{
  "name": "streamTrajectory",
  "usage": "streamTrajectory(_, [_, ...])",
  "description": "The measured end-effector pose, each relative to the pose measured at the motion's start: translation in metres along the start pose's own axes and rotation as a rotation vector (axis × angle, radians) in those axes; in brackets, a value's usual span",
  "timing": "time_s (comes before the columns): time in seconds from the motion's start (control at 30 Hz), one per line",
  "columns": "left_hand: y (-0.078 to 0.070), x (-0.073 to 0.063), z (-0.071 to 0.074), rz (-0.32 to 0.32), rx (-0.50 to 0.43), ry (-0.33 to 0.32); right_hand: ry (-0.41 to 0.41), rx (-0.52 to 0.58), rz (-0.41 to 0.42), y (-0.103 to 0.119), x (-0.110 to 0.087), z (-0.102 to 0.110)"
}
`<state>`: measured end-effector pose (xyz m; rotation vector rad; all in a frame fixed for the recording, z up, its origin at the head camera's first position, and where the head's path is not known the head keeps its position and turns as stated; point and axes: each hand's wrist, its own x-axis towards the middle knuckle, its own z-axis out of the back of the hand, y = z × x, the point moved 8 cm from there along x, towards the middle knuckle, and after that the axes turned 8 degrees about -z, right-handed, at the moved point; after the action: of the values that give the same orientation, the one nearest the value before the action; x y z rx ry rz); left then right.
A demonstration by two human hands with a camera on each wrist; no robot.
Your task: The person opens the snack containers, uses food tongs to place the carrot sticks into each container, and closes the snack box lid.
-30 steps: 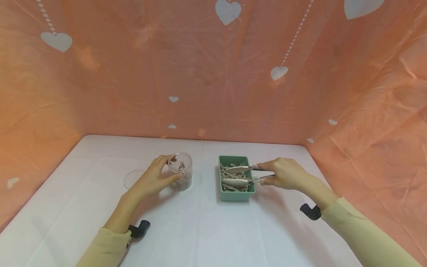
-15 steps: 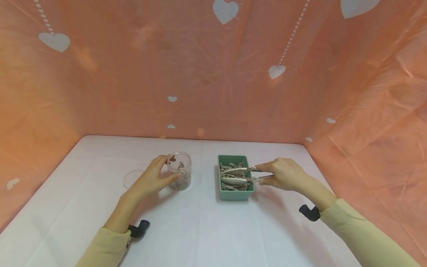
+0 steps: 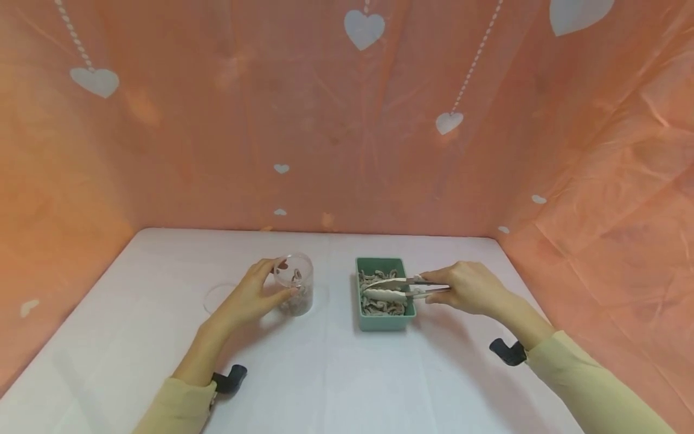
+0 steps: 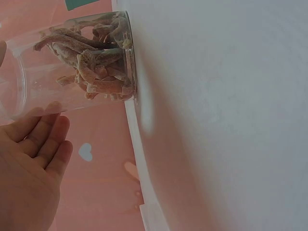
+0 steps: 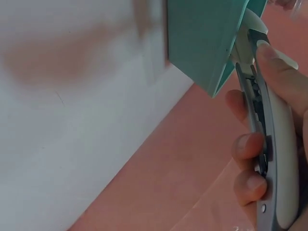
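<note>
Backdrop: orange cloth (image 3: 233, 138) printed with pale hearts (image 3: 364, 30). Table: white-covered top (image 3: 336, 380). Right hand (image 3: 467, 288): fingers curled round the tongs' handles. Left hand (image 3: 252, 296): thumb and fingers to either side of the clear jar, pinching it near its rim. Tongs (image 3: 387, 295): metal, pale-tipped, arms parted, ends inside the green tub. Green tub (image 3: 386, 323): rectangular, on the table, holding brownish strips (image 3: 382, 308). Clear jar (image 3: 303, 292): upright, uncovered, left of the tub, similar strips (image 4: 98, 62) in its lower part. Clear round piece (image 3: 214, 297): flat, beside the left wrist.
</note>
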<state>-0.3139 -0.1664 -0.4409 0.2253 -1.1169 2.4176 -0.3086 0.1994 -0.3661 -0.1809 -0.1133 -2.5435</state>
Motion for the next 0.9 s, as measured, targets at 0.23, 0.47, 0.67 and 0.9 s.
streamTrajectory(0.23, [-0.001, 0.000, 0.000, -0.009, 0.009, -0.004, -0.047, 0.038, -0.008, -0.005, -0.006, 0.000])
streamTrajectory(0.47, [0.001, -0.001, -0.001, -0.004, 0.010, 0.006, -0.085, 0.084, -0.042, -0.011, -0.015, 0.002])
streamTrajectory(0.67, [0.000, -0.002, -0.001, -0.008, 0.008, 0.008, -0.136, 0.151, -0.094, -0.018, -0.022, 0.007])
streamTrajectory(0.9, [-0.003, -0.002, 0.001, -0.026, 0.026, -0.013, -0.216, 0.173, -0.111, -0.023, -0.026, 0.019])
